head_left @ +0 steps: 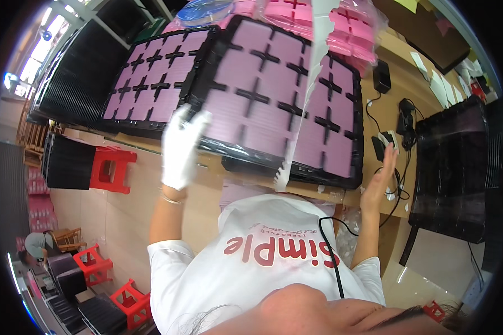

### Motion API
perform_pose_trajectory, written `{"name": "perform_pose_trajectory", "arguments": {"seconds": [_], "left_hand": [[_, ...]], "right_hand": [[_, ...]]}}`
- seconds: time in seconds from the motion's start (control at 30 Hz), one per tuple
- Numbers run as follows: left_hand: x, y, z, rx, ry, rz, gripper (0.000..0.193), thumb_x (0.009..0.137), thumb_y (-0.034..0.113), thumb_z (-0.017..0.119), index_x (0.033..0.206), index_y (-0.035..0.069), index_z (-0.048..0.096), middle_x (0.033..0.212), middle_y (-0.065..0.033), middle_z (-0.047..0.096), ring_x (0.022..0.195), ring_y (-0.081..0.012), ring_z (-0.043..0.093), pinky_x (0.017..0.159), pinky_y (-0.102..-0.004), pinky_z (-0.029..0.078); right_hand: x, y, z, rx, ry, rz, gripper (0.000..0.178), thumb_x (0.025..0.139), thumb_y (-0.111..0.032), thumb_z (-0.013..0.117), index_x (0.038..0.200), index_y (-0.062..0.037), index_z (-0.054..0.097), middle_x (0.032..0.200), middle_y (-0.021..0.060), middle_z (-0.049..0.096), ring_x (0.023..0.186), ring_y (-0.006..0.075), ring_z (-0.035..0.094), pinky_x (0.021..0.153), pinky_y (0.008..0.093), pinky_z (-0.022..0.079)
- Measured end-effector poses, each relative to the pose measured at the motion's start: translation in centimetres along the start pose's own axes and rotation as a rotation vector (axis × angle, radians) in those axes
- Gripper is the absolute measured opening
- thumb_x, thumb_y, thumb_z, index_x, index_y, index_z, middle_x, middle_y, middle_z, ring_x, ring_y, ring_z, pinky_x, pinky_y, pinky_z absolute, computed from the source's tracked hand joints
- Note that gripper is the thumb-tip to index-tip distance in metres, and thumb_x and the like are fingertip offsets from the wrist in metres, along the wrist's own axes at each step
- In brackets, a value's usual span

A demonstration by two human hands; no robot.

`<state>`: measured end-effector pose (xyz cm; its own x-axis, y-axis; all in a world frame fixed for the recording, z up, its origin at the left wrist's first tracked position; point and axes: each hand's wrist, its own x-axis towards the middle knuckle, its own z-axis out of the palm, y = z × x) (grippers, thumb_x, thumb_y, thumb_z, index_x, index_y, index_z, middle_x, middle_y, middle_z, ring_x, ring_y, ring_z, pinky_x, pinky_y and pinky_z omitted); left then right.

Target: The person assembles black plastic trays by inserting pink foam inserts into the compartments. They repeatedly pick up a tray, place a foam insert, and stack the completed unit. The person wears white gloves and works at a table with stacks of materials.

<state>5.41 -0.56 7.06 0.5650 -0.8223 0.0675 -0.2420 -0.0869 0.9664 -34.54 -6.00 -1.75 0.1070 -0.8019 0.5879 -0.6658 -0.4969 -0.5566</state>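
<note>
A black tray with cross-shaped dividers and pinkish-purple panels lies in front of me, its left part smeared by motion. My left hand, in a white glove, is at the tray's near left corner and appears closed on its edge, though blurred. My right hand is bare, fingers stretched out, just off the tray's right side and holding nothing. Across the tray runs a long white strip with a ragged edge. A second similar tray lies to the left, partly under or against the first.
Stacked black trays stand at the far left. Pink round parts in clear plastic lie behind. Black cables and a small black box are on the table's right. Another black tray stands beyond. Red stools are at left; a person works far off.
</note>
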Motion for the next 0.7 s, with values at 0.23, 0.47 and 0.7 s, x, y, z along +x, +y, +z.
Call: {"name": "perform_pose_trajectory", "arguments": {"seconds": [0.23, 0.47, 0.7], "left_hand": [[12.3, -1.2, -19.5, -0.278, 0.416, 0.194, 0.027, 0.087, 0.012, 0.068, 0.111, 0.000, 0.066, 0.110, -0.0074, 0.066, 0.098, -0.0162, 0.064, 0.084, -0.0284, 0.053], [19.5, -10.1, -31.9, -0.302, 0.458, -0.020, 0.033, 0.084, 0.011, 0.073, 0.114, 0.000, 0.064, 0.109, -0.0087, 0.067, 0.097, -0.0176, 0.065, 0.086, -0.0303, 0.053], [15.6, -5.7, -19.0, 1.041, 0.509, 0.523, 0.050, 0.087, 0.031, 0.068, 0.124, -0.001, 0.057, 0.123, -0.0203, 0.060, 0.116, -0.0306, 0.057, 0.101, -0.0390, 0.044]], "right_hand": [[0.5, -0.2, 1.6, 0.051, -0.057, 0.031, 0.061, 0.104, -0.040, 0.023, 0.143, 0.0052, 0.034, 0.149, 0.0190, 0.037, 0.142, 0.0363, 0.027, 0.115, 0.0464, 0.019], [1.1, -2.0, 2.9, -0.014, -0.181, -0.009, 0.058, 0.104, -0.039, 0.026, 0.144, 0.0027, 0.035, 0.148, 0.0180, 0.038, 0.141, 0.0356, 0.028, 0.114, 0.0451, 0.020], [1.7, -3.5, 3.2, -0.041, -0.158, -0.055, 0.057, 0.104, -0.038, 0.028, 0.142, 0.0039, 0.036, 0.147, 0.0197, 0.039, 0.141, 0.0377, 0.028, 0.114, 0.0457, 0.021]]}}
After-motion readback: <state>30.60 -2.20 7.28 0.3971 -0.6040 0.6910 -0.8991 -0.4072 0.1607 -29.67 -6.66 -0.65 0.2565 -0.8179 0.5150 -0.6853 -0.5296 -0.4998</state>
